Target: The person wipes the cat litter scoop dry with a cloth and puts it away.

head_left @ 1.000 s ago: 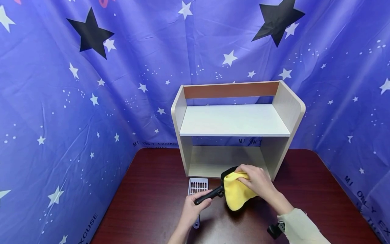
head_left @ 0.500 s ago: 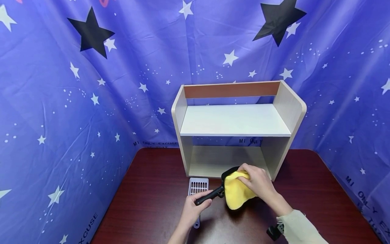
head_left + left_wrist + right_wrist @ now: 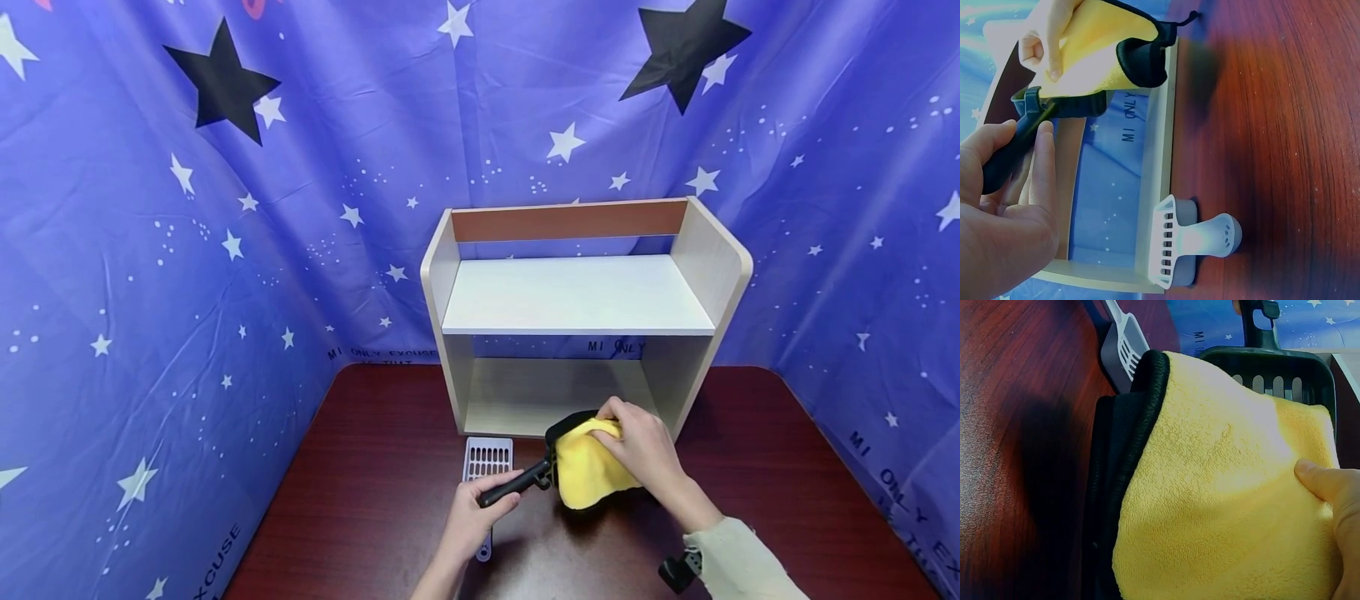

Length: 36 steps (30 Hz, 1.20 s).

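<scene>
A black slotted litter scoop (image 3: pixel 1260 359) is held up off the table, with my left hand (image 3: pixel 474 512) gripping its handle (image 3: pixel 1010 150). My right hand (image 3: pixel 641 446) pinches a yellow cloth with dark edging (image 3: pixel 588 471) against the scoop's head. In the right wrist view the cloth covers much of the scoop, though some slots show above its edge. The right thumb (image 3: pixel 1322 481) presses on the yellow pile; the other right fingers are mostly hidden there. Below the left hand, a light grey slotted scoop (image 3: pixel 1197 240) lies on the table, apart from both hands.
A two-level pale wooden shelf (image 3: pixel 577 296) stands at the back of the dark red table (image 3: pixel 375 467), just behind the hands. Blue star-printed curtains (image 3: pixel 360 150) hang behind and on both sides. A black wrist device (image 3: pixel 678 571) sits at the right sleeve.
My right hand and the cloth have shifted slightly to the right and up along the black scoop's head. The left hand stays nearly in place. The grey scoop has not moved.
</scene>
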### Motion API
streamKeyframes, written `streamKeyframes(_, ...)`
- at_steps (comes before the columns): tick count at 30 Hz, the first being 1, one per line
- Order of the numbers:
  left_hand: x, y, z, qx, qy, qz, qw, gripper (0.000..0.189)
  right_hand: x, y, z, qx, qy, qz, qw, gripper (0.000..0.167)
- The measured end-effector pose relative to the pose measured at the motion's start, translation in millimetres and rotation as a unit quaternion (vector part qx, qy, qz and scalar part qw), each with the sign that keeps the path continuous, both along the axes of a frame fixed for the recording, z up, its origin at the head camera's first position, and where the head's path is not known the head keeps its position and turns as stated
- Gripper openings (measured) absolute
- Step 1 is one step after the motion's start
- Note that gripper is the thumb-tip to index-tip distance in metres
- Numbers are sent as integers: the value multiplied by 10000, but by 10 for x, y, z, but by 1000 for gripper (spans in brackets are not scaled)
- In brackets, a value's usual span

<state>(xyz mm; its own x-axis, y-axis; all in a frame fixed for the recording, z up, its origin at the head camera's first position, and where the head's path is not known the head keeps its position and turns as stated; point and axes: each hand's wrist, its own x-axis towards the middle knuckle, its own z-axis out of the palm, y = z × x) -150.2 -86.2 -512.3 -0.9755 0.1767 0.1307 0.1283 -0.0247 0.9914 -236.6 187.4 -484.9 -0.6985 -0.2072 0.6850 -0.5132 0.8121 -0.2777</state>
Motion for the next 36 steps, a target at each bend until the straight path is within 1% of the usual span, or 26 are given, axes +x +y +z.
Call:
streamKeyframes(4,-2,-18,-13,22,34,-49,10000,36,-1,28,3,-13,-99,-103,9999,35)
streamKeyframes(12,-22,-45,-26,-11,-124,-31,9999,38,9,93,13,-94,-171,-152,9997,33)
streamKeyframes(19,-6,-102,-45,-43,21,38,10000,36,14,171,-13,-135,-275,-247,9992,32)
streamKeyframes(24,8,-151,-59,24,25,-41,10000,37,6,222,-25,-139,-375,-353,9986,32)
streamKeyframes(28,-1,-176,-81,123,33,-124,9998,37,-10,257,-20,-198,-334,-399,9985,32)
streamKeyframes(29,-5,-181,-85,168,9,-148,9997,37,-13,265,-17,-221,-315,-386,9985,31)
streamKeyframes(32,-18,-192,-89,428,-203,-207,9987,40,-15,282,-6,-263,-231,-248,9991,31)
streamKeyframes(34,-24,-193,-85,623,-390,-220,9971,42,-6,285,9,-249,-168,-12,9995,31)
streamKeyframes(36,-32,-191,-83,731,-512,-189,9958,42,3,279,22,-224,-101,322,9992,32)
